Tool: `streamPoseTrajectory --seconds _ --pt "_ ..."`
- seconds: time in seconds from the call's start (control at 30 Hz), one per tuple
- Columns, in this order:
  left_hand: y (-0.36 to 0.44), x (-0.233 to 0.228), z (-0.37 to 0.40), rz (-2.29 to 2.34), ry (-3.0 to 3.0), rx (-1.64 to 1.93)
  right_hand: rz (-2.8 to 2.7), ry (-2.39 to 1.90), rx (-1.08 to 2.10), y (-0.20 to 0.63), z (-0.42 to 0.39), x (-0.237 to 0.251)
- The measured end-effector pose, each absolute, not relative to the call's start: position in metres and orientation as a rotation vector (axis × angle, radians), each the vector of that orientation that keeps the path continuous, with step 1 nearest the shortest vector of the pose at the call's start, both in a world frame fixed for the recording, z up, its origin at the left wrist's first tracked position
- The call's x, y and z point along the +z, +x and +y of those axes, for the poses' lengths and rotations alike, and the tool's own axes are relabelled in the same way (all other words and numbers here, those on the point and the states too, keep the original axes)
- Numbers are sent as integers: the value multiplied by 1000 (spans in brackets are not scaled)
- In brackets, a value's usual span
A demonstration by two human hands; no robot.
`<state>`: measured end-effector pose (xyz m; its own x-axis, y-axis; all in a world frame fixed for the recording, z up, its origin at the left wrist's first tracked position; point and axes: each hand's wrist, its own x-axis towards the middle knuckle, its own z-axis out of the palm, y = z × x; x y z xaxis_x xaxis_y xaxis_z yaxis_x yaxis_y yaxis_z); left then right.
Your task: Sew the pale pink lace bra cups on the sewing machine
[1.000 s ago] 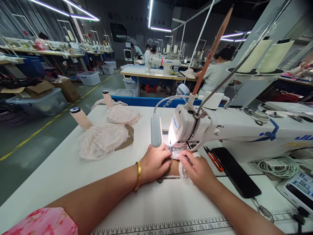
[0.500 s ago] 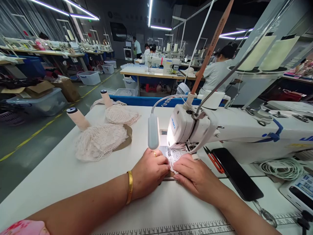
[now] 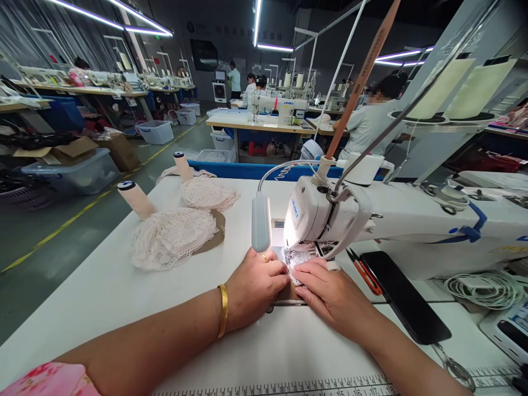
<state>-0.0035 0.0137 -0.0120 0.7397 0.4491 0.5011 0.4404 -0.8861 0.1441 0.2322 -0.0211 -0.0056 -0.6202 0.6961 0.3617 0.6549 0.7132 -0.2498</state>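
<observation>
A strip of white lace (image 3: 293, 258) lies under the lit head of the sewing machine (image 3: 307, 212), its far part hidden by the presser area. On its left side my left hand (image 3: 258, 281), with a ring and a gold bangle, has its fingers curled closed on the lace edge. From the right, my right hand (image 3: 336, 294) presses the near end between fingers and thumb, close below the needle area. The fingertips of both hands almost meet. A small lamp (image 3: 261, 223) hangs just above my left hand.
Cream lace pieces (image 3: 173, 236) and a thread cone (image 3: 136, 199) lie on the left tabletop. Right of the machine head are orange-handled thread snips (image 3: 368, 278), a black phone (image 3: 406, 297) and a coiled cable (image 3: 482, 289). A ruler strip (image 3: 289, 388) runs along the front edge.
The lace has moved a little away from me, under the machine head, and less of it shows between my hands. Both hands keep nearly the same grip. The view has shifted slightly.
</observation>
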Motion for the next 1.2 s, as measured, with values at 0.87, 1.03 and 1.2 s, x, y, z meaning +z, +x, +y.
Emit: streamPoseTrajectory --seconds 0.87,1.03,1.2 --pt "1 -1 49 1153 2433 820 -2418 -1355 22 237 -12 -23" --pt "2 -1 73 1160 2693 574 -2421 -1290 -9 239 -14 -22" --pt "-10 17 33 1260 2893 511 -2384 -1209 -46 237 -19 -20"
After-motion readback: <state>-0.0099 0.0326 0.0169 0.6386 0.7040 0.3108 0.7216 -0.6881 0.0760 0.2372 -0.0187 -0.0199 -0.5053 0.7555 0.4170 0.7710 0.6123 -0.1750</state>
